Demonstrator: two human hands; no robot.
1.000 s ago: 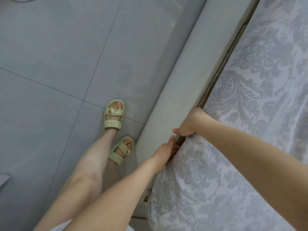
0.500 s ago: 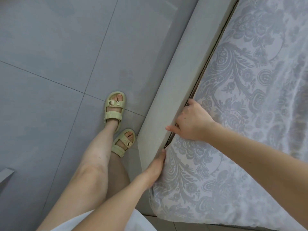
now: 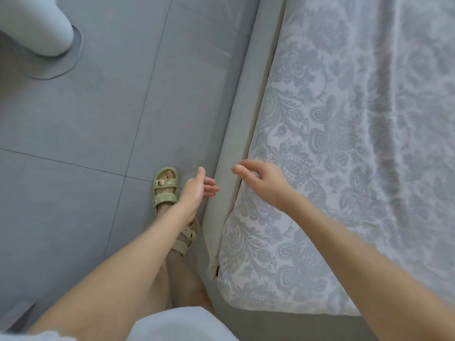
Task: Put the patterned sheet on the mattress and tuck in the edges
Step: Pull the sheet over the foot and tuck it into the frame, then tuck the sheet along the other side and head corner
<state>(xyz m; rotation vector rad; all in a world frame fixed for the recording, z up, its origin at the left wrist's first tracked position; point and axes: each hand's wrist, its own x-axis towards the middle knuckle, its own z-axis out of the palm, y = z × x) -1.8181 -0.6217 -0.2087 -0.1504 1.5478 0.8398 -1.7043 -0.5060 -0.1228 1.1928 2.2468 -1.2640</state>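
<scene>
At the bottom edge a pale hem of clothing (image 3: 177,323) covers the person's upper legs, and both bare forearms reach forward from it. Just beyond, two pale green buckled sandals (image 3: 165,187) stand on the grey tiled floor (image 3: 73,124), close beside the grey bed frame (image 3: 230,168). The left hand (image 3: 194,190) hangs above the floor next to the frame, fingers loosely spread and holding nothing, thumb pointing up. The right hand (image 3: 262,183) hovers over the frame's edge and the side of the mattress, fingers relaxed and apart, also empty. The patterned sheet (image 3: 320,143), white with grey floral scrolls, covers the mattress, its near corner wrapped round and its side edge running down along the frame. Farther off, at the top left, a white rounded object (image 3: 37,25) sits on the floor.
</scene>
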